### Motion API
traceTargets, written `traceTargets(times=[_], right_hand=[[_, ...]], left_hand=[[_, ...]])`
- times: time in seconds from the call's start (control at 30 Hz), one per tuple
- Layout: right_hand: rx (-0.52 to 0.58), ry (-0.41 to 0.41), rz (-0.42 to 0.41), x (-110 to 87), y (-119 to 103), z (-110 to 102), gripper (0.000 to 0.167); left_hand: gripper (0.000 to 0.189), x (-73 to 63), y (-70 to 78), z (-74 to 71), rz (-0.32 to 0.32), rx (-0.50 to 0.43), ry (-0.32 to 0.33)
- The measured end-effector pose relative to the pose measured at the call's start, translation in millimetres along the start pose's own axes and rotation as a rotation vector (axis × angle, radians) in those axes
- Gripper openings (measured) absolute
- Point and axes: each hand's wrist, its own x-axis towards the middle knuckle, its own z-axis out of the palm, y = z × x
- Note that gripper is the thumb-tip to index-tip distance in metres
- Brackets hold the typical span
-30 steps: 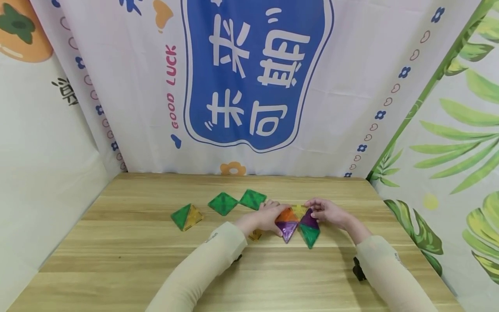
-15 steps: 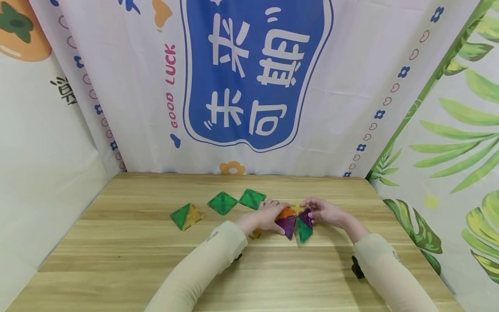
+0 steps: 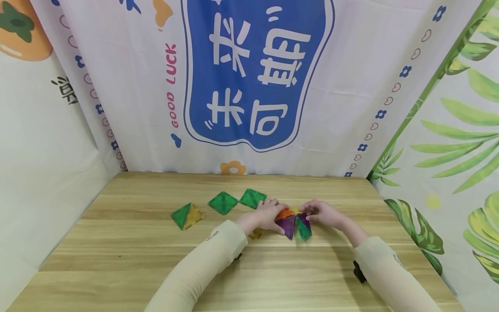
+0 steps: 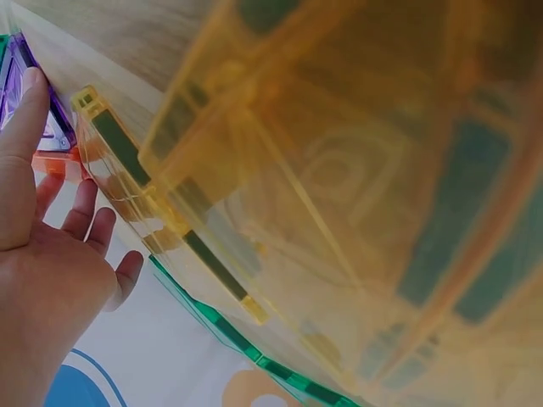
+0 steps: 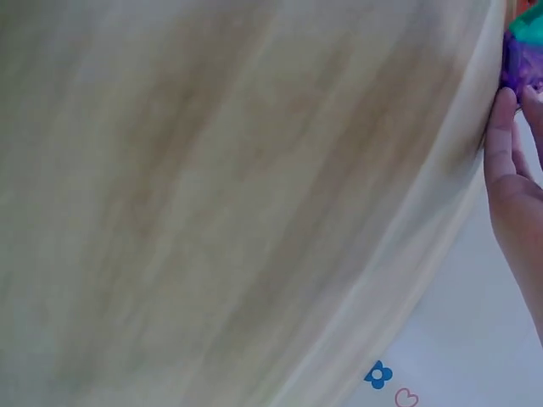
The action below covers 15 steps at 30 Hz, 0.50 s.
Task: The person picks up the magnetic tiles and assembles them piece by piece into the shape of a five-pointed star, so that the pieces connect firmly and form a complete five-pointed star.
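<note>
My left hand [image 3: 269, 215] holds a joined pair of triangular magnetic tiles, one orange [image 3: 285, 213] and one purple [image 3: 287, 226], between thumb and fingers. In the left wrist view its thumb lies against the purple tile [image 4: 53, 131]. To the right, my right hand [image 3: 322, 213] pinches a dark purple triangular tile [image 3: 306, 220] joined to a green tile [image 3: 303, 229]. The right wrist view shows fingertips on that purple tile [image 5: 522, 68]. A yellow tile [image 3: 297, 211] behind is mostly hidden by the fingers.
Two green diamonds [image 3: 222, 203] [image 3: 252, 198] lie behind the left hand. A green-and-yellow pair [image 3: 187, 216] sits further left. An orange-yellow tile [image 3: 255, 234] is partly covered by the left wrist. The wooden table [image 3: 117, 242] meets a printed cloth [image 3: 156, 147] at the back.
My right hand has shifted slightly left and tipped the purple-and-green pair up toward the left-hand tiles. The green tile now looks narrower. My left hand stays in place.
</note>
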Motion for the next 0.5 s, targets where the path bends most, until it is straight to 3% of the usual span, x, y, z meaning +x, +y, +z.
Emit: traceTargets(times=[0.3,0.5], right_hand=[[-0.166,-0.048,-0.083,-4.1,-3.2,1.2,0.044],[-0.188,-0.100,-0.155,-5.9,-6.3,3.7,0.055]], left_hand=[[0.085,-0.4,-0.6,-1.3,-0.009,0.006,0.002],[0.086,0.4,0.5,-1.9,-0.016,0.025,-0.010]])
